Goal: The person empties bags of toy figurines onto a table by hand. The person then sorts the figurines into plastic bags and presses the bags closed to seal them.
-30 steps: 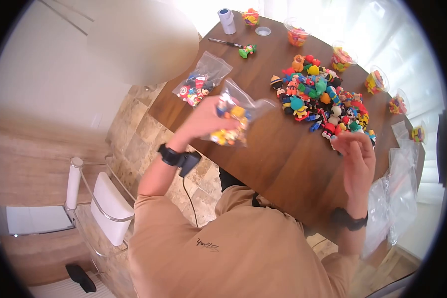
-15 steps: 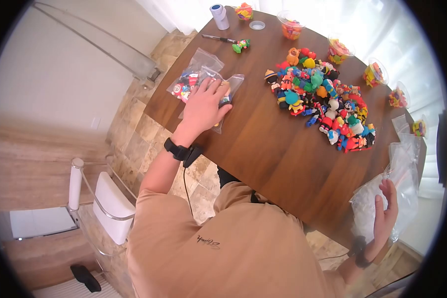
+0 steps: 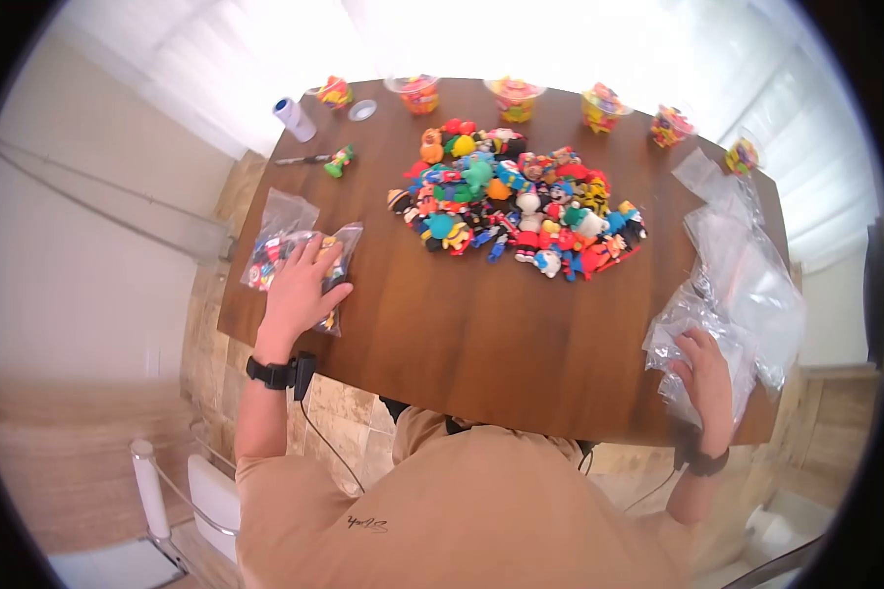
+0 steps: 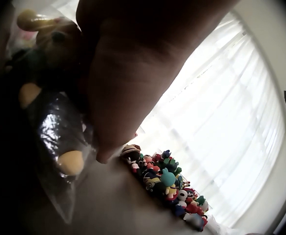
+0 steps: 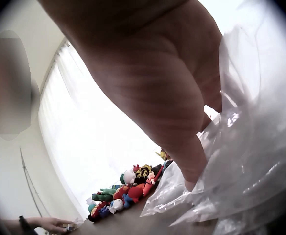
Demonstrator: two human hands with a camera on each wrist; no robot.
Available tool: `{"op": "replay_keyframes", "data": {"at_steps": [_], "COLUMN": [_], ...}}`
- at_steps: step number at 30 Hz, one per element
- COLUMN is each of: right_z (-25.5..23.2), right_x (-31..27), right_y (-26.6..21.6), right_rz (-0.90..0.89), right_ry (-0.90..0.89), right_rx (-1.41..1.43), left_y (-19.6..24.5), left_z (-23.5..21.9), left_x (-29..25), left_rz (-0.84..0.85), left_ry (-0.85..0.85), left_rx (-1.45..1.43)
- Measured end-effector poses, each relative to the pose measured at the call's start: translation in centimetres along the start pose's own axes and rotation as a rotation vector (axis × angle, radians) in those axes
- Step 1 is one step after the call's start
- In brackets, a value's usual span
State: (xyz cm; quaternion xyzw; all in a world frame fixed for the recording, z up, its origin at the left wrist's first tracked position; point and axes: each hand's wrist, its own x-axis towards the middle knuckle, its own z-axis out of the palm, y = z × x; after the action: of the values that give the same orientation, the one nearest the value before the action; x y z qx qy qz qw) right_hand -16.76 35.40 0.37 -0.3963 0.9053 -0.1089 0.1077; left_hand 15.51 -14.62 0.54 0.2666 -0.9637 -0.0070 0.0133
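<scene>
My left hand [image 3: 300, 292] rests with fingers spread on a clear zip bag [image 3: 349, 242] filled with small toy figures. Through the plastic in the left wrist view, yellow and tan figure parts [image 4: 71, 162] show. Partly under that hand lies a second zip bag [image 3: 287, 214], holding red, white and dark figures. At the right side of the table, my right hand [image 3: 709, 381] reaches down onto a heap of clear plastic bags [image 3: 751, 294]. Its thumb and fingers stand apart at the crinkled plastic [image 5: 250, 147] in the right wrist view.
A large pile of colourful toy figures [image 3: 521, 201] covers the table's middle. Along the far edge stand several clear cups of bright pieces [image 3: 516, 98]. A white cylinder [image 3: 295, 120], a lid [image 3: 362, 110], a pen [image 3: 303, 159] and a green figure [image 3: 339, 161] lie at the far left.
My left hand has brought the filled bag leftward and set it down against the other bag, and its fingers have loosened. The right hand has moved from near the figure pile to the clear bags.
</scene>
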Motion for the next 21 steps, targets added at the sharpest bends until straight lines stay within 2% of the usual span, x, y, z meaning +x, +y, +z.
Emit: {"op": "replay_keyframes", "data": {"at_steps": [3,5,7,8,9,10,11,12,14,15,17,18,20,21], "right_z": [-0.2,0.0,-1.7,-2.5,-2.8,-2.9,-3.1,-3.2,-3.4,-3.6,-4.4,-5.3,-7.2,-5.7], "right_x": [-0.6,-0.8,-1.3,-1.2,-1.3,-1.7,-2.1,-2.3,-2.7,-2.7,-3.0,-2.7,-0.9,0.3], "right_y": [0.7,1.4,0.4,0.0,0.2,0.6,1.0,1.2,1.2,0.7,-1.4,-3.6,-8.7,-9.2], "right_rz": [-0.020,-0.007,0.084,0.156,0.146,0.157,0.166,0.149,0.218,0.212,0.096,0.095,-0.276,-0.401], "right_ry": [0.042,0.067,0.087,0.101,0.098,0.196,0.293,0.288,0.459,0.456,0.342,0.340,-0.131,-0.223], "right_rx": [0.057,0.133,0.166,0.198,0.186,0.178,0.170,0.161,0.446,0.440,0.647,0.642,0.616,0.666], "left_y": [1.2,2.0,4.1,4.9,5.7,6.7,7.8,8.9,10.9,12.3,15.3,16.8,19.6,20.5], "left_z": [-0.7,-1.0,-2.3,-2.9,-3.4,-3.9,-4.3,-4.4,-4.0,-3.8,-3.6,-3.9,-5.2,-5.0], "left_x": [0.3,0.0,0.1,0.1,0.1,0.1,0.3,0.6,1.4,1.8,2.5,2.8,3.2,3.5], "left_rz": [-0.039,0.035,0.040,0.100,0.155,0.140,0.235,0.330,0.440,0.471,0.556,0.607,0.768,0.766], "left_ry": [-0.043,0.095,0.156,0.197,0.240,0.244,0.255,0.270,0.282,0.294,0.297,0.289,0.301,0.306], "left_rx": [-0.018,0.160,0.081,-0.032,-0.142,-0.149,-0.243,-0.336,-0.496,-0.598,-0.800,-0.902,-1.015,-1.017]}}
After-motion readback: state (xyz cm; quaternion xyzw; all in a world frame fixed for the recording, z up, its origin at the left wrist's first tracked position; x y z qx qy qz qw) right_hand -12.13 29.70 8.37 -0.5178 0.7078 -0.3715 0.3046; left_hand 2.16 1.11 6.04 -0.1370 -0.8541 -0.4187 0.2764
